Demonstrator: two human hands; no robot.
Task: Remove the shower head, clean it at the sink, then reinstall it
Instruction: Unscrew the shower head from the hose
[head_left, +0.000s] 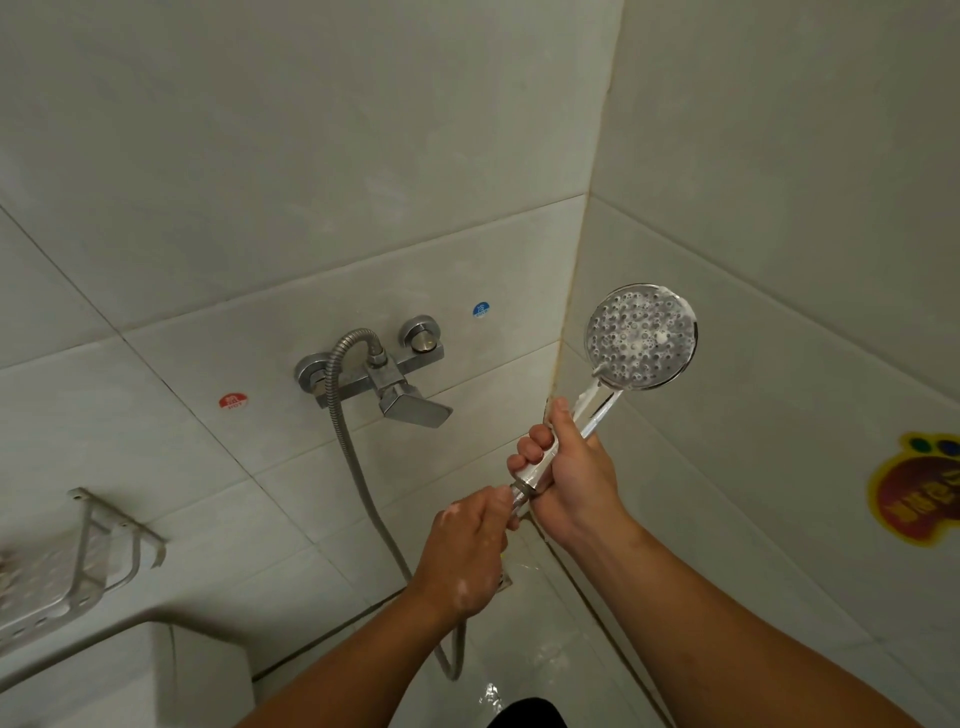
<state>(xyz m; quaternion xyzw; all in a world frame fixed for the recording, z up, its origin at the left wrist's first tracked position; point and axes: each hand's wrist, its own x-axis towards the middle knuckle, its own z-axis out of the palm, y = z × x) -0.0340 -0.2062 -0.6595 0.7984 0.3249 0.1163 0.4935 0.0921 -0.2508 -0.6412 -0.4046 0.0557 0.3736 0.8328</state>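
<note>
Hands meet near the wall corner: the right hand (566, 467) grips the handle of the shower head (641, 336), whose foamy face is turned toward the camera; the left hand (467, 545) pinches the hose nut (519, 491) at the handle's base. Behind, the tiled wall (260, 156) carries a wire shelf (62, 571), the metal hose (358, 467), a mixer tap (395, 384), a red sticker (233, 400) and a blue sticker (481, 309).

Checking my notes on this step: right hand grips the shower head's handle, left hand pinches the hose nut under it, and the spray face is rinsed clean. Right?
Not quite: the head view shows the spray face covered in white foam, not rinsed clean. The right hand does grip the handle, and the left hand pinches the hose nut under it.
</note>
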